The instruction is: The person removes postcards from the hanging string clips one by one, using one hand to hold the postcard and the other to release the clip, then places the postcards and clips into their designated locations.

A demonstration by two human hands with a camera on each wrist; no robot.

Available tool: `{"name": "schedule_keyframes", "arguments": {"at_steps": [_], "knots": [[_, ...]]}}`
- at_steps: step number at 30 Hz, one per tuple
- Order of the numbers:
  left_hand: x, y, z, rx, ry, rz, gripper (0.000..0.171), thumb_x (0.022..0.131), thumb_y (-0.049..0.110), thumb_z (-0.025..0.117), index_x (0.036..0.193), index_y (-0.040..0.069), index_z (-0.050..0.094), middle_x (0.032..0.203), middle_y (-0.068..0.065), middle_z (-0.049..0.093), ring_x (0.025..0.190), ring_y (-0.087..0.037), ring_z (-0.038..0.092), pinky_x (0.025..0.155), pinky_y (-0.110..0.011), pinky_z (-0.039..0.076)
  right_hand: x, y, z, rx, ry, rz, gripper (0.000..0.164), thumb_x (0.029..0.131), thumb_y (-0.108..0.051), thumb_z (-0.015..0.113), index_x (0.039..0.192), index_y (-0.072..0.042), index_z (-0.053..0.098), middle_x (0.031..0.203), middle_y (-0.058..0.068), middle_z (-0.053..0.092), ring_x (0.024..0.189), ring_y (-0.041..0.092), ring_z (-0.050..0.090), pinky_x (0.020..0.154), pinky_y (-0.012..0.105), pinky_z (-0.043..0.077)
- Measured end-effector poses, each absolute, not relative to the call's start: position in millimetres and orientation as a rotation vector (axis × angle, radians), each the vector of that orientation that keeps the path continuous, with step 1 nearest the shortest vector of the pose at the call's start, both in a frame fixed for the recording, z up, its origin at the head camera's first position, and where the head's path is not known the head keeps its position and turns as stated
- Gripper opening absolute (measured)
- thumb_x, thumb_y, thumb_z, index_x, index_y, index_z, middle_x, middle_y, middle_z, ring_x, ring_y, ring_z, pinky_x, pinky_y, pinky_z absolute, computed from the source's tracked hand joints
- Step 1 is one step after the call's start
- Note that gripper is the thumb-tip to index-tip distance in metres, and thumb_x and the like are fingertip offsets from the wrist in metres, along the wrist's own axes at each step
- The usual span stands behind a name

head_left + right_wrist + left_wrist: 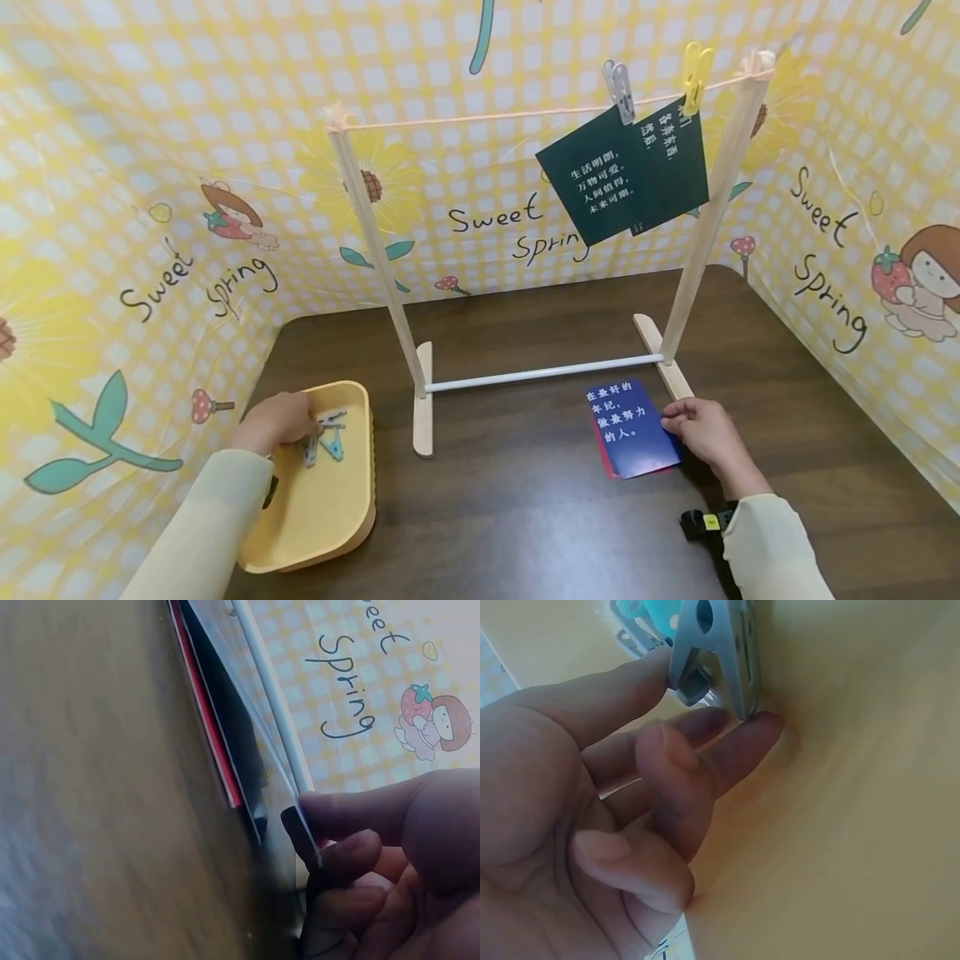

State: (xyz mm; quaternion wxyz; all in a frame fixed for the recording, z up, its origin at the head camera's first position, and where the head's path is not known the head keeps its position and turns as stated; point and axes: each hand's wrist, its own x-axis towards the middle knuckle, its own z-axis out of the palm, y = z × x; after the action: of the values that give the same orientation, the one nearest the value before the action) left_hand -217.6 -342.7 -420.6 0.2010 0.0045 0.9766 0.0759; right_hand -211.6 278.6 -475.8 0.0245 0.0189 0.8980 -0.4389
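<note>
My left hand (279, 419) reaches into the yellow tray (360, 500). Thumb and a fingertip pinch the two legs of a grey clothespin (720, 645), close over the tray floor. A blue clothespin (332, 446) and other grey ones lie beside it. With my right hand (705, 429) I pinch the right edge of a blue card (637, 446) printed in white. That edge is raised off a dark card (217, 705) and a red card (206, 724) underneath, as the right wrist view shows.
A wooden rack (378, 250) with a white crossbar (543, 372) stands behind. From its string (465, 118) hang two dark green cards (592, 183), clipped by a grey clothespin (619, 90) and a yellow clothespin (697, 77). Checked cloth (480, 242) surrounds the table (510, 517).
</note>
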Motion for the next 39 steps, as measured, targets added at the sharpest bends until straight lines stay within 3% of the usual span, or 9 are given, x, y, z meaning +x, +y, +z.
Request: {"name": "schedule_keyframes", "arguments": {"at_steps": [6, 18, 22, 31, 39], "knots": [[-214.5, -340.9, -414.8, 0.010, 2.727, 0.210, 0.029, 0.091, 0.027, 0.068, 0.072, 0.010, 0.054, 0.062, -0.005, 0.054, 0.051, -0.019, 0.051, 0.050, -0.034, 0.041, -210.1, 275.0, -473.4, 0.081, 2.815, -1.280, 0.015, 0.086, -0.007, 0.068, 0.095, 0.005, 0.067, 0.082, 0.012, 0.067, 0.072, 0.024, 0.057, 0.062, 0.034, 0.043], [-207.1, -340.1, -407.6, 0.016, 2.752, 0.205, 0.029, 0.092, 0.030, 0.066, 0.076, 0.009, 0.054, 0.062, -0.006, 0.052, 0.051, -0.019, 0.050, 0.051, -0.034, 0.042, -209.1, 273.0, -469.0, 0.097, 2.804, -1.166, 0.019, 0.086, -0.012, 0.070, 0.097, 0.004, 0.067, 0.075, 0.007, 0.066, 0.062, 0.019, 0.059, 0.055, 0.033, 0.046], [-207.0, -341.7, -405.8, 0.018, 2.746, 0.229, 0.026, 0.094, 0.028, 0.064, 0.082, 0.006, 0.057, 0.065, -0.007, 0.055, 0.053, -0.020, 0.053, 0.052, -0.035, 0.043, -208.9, 274.0, -468.8, 0.099, 2.799, -1.160, 0.020, 0.086, -0.012, 0.070, 0.098, 0.003, 0.067, 0.076, 0.007, 0.066, 0.061, 0.018, 0.060, 0.055, 0.033, 0.046], [-209.8, -348.8, -398.3, 0.067, 2.793, 0.307, 0.031, 0.096, 0.026, 0.061, 0.106, -0.003, 0.065, 0.091, -0.015, 0.067, 0.056, -0.018, 0.059, 0.052, -0.036, 0.048, -210.6, 279.7, -465.1, 0.093, 2.790, -1.127, 0.027, 0.086, -0.017, 0.072, 0.102, 0.004, 0.065, 0.077, 0.007, 0.066, 0.064, 0.019, 0.060, 0.056, 0.034, 0.045], [-211.3, -342.6, -367.9, 0.140, 2.896, 0.353, 0.042, 0.098, 0.030, 0.057, 0.115, -0.009, 0.061, 0.097, -0.021, 0.068, 0.056, -0.015, 0.060, 0.055, -0.038, 0.050, -212.3, 283.5, -462.5, 0.043, 2.798, -1.167, 0.026, 0.086, -0.018, 0.072, 0.100, 0.003, 0.065, 0.074, 0.005, 0.067, 0.062, 0.018, 0.061, 0.057, 0.034, 0.045]]}}
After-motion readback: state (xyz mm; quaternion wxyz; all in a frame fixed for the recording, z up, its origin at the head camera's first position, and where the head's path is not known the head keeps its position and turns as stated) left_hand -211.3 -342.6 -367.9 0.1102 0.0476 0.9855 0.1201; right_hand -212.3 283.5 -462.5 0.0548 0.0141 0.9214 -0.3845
